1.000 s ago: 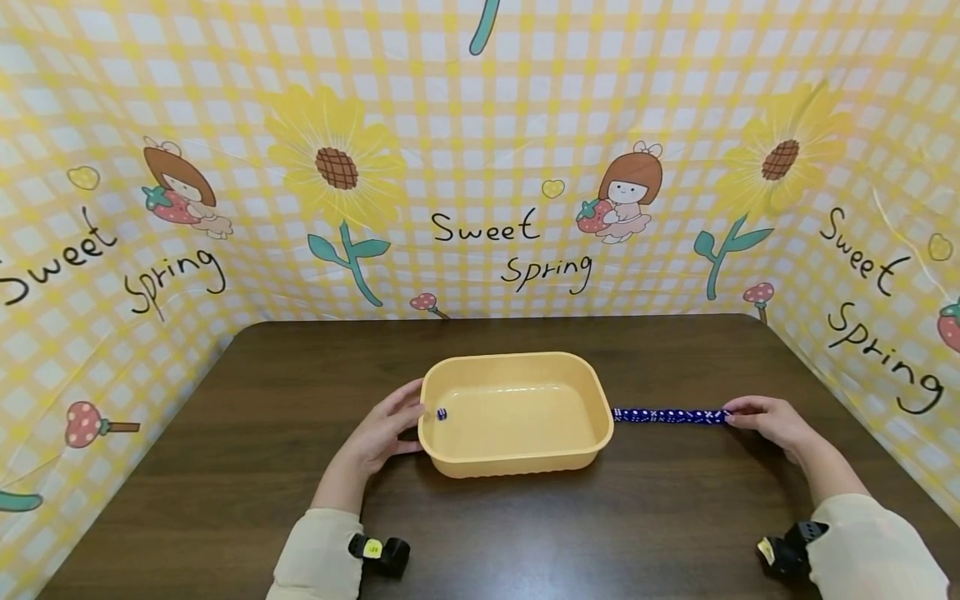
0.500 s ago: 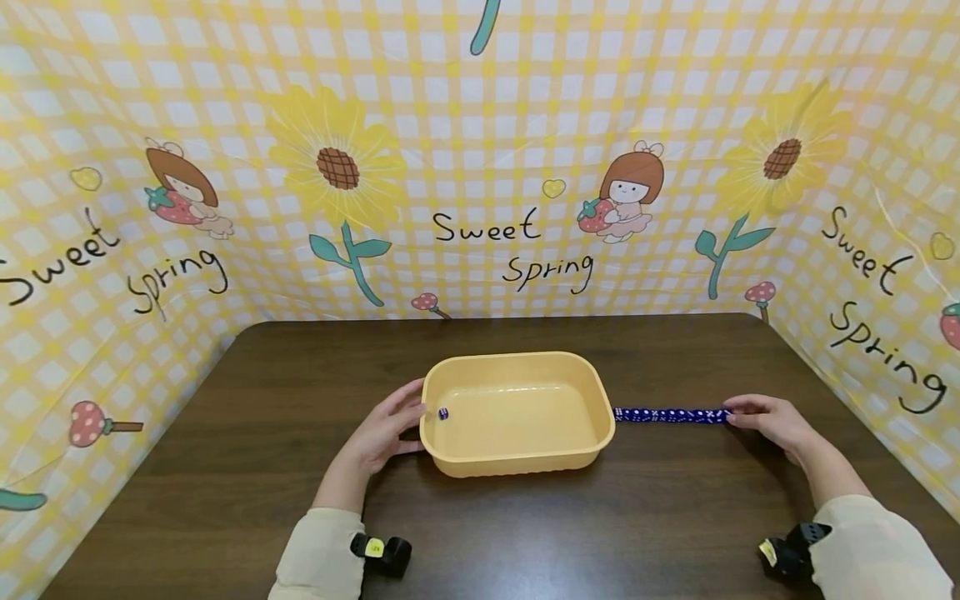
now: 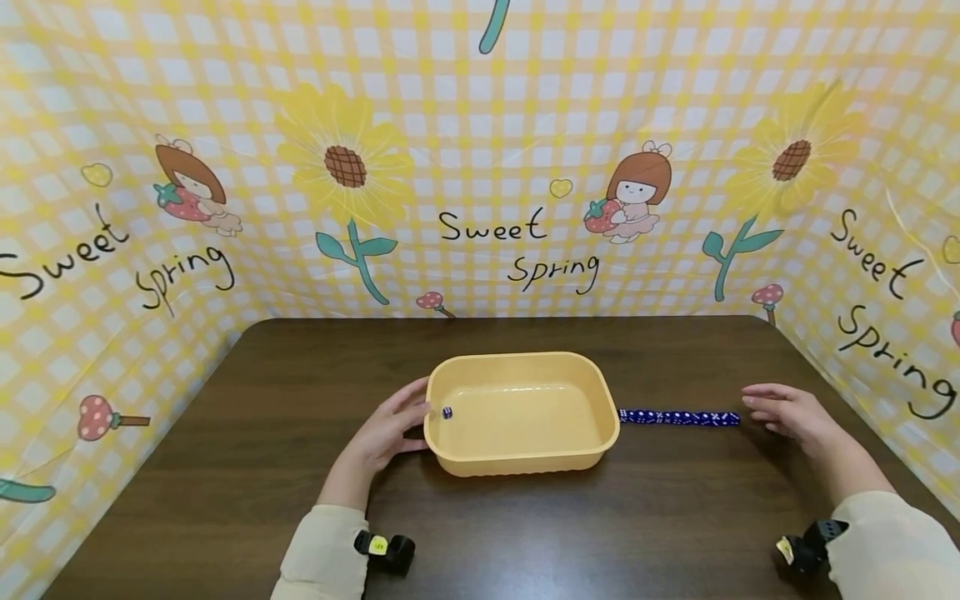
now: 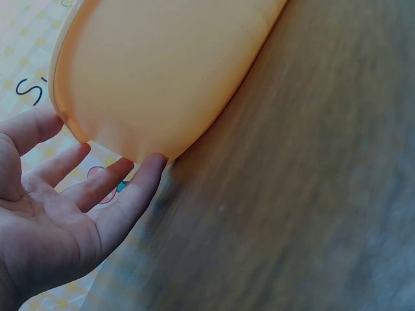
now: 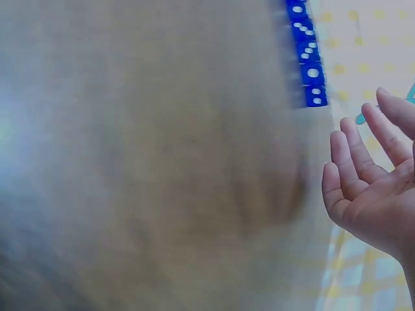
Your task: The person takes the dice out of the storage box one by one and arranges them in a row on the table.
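A cream-yellow rectangular basin (image 3: 525, 425) stands on the brown table, with one small blue die (image 3: 447, 412) inside near its left end. My left hand (image 3: 390, 425) touches the basin's left end with spread fingers. In the left wrist view, the fingertips (image 4: 154, 162) lie against its outer wall. A straight row of blue dice (image 3: 678, 417) with white dots runs right from the basin's right side; whether it touches the wall cannot be told. Just past the row's right end, my right hand (image 3: 791, 417) is held apart from it, fingers loosely bent and holding nothing.
The dark wooden table (image 3: 525, 533) reaches a yellow checked cloth (image 3: 495, 125) with flower and girl prints, which hangs at the back and both sides. A black camera (image 3: 386, 552) is strapped at the left wrist and another camera (image 3: 810, 546) at the right.
My right hand has let go of the row's right end and moved a little right and up. The left hand stays at the basin. The whole head view has shifted slightly.
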The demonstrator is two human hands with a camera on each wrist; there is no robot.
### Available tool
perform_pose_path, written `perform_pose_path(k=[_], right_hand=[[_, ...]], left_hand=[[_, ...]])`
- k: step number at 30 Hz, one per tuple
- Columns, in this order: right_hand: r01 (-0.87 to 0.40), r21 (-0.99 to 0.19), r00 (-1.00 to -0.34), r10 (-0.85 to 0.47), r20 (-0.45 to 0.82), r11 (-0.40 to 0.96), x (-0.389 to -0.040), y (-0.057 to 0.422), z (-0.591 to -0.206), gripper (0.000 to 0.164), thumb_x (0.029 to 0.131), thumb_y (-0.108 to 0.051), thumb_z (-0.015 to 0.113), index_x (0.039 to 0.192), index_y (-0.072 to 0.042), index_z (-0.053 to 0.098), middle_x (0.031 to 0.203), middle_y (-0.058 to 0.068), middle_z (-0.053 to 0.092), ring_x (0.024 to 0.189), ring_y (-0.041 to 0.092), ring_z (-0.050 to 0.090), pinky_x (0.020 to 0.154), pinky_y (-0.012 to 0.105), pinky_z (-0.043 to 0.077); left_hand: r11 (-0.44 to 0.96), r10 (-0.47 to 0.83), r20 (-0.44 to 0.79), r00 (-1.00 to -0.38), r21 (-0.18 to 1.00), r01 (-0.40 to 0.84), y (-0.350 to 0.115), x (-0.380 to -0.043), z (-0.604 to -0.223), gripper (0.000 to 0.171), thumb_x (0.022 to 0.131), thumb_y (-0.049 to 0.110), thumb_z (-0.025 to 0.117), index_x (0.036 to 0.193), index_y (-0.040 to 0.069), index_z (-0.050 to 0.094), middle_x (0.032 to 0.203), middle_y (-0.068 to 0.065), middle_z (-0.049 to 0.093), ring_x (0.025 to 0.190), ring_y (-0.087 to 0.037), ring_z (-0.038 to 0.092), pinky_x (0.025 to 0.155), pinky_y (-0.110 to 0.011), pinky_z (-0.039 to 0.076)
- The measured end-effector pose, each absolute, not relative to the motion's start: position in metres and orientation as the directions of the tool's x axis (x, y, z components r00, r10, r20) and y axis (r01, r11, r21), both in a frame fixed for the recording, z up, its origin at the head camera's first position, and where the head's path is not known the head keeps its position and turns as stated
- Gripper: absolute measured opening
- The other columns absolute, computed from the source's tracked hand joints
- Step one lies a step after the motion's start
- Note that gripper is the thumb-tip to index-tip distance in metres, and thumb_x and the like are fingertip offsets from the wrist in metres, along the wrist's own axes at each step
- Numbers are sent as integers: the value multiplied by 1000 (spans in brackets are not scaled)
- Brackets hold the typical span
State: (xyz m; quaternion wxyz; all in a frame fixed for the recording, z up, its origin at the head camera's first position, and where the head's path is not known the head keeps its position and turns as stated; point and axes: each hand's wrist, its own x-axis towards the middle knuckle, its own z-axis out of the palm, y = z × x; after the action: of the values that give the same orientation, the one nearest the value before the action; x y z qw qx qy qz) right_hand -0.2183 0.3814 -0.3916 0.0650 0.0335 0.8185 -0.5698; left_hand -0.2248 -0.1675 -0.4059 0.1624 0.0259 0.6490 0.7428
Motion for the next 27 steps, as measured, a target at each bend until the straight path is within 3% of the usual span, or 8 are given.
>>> perform_pose_path(k=[6, 12, 16, 20, 23, 27], right_hand=[[110, -896, -990, -31, -136, 430, -223, 382, -369, 7, 83, -32, 57, 90, -30, 58, 84, -22, 53, 78, 2, 55, 68, 29, 44], [93, -859, -991, -37, -129, 503, -234, 372, -350, 24, 82, -37, 56, 100, -21, 54, 89, -18, 53, 79, -1, 53, 82, 46, 36], [64, -862, -992, -64, -111, 502, -246, 367, -344, 43, 83, -36, 55, 112, -5, 50, 96, -8, 57, 88, 11, 54, 87, 51, 31], [0, -880, -992, -114, -62, 475, -272, 371, -353, 44, 84, -32, 55, 115, -2, 50, 104, 5, 57, 95, 22, 53, 84, 44, 38], [-28, -893, -991, -130, -34, 449, -275, 354, -343, 31, 84, -30, 56, 107, -9, 56, 95, -4, 60, 87, 12, 56, 76, 32, 44], [-32, -893, -993, -120, -25, 449, -266, 317, -318, 27, 83, -31, 56, 101, -11, 54, 93, -10, 54, 78, 1, 54, 72, 21, 44]], left_hand=[[-102, 264, -179, -948, 972, -212, -167, -225, -405, 49, 89, 10, 46, 134, 15, 29, 133, -14, 32, 112, -34, 38, 72, -46, 44], [-101, 266, -180, -947, 972, -213, -167, -225, -405, 49, 89, 10, 46, 134, 16, 29, 134, -15, 31, 112, -34, 37, 72, -46, 44], [-96, 269, -176, -947, 973, -208, -167, -225, -405, 50, 89, 10, 46, 135, 15, 28, 134, -15, 31, 112, -34, 37, 72, -46, 44], [-93, 266, -177, -947, 974, -208, -166, -225, -405, 50, 89, 10, 46, 135, 15, 28, 133, -15, 31, 112, -34, 38, 72, -46, 45], [-95, 267, -174, -948, 974, -205, -167, -225, -406, 50, 89, 10, 46, 135, 14, 28, 133, -16, 31, 112, -34, 38, 72, -46, 44], [-97, 265, -172, -949, 974, -204, -167, -225, -407, 50, 89, 10, 46, 135, 14, 28, 133, -16, 31, 112, -34, 38, 72, -46, 44]])
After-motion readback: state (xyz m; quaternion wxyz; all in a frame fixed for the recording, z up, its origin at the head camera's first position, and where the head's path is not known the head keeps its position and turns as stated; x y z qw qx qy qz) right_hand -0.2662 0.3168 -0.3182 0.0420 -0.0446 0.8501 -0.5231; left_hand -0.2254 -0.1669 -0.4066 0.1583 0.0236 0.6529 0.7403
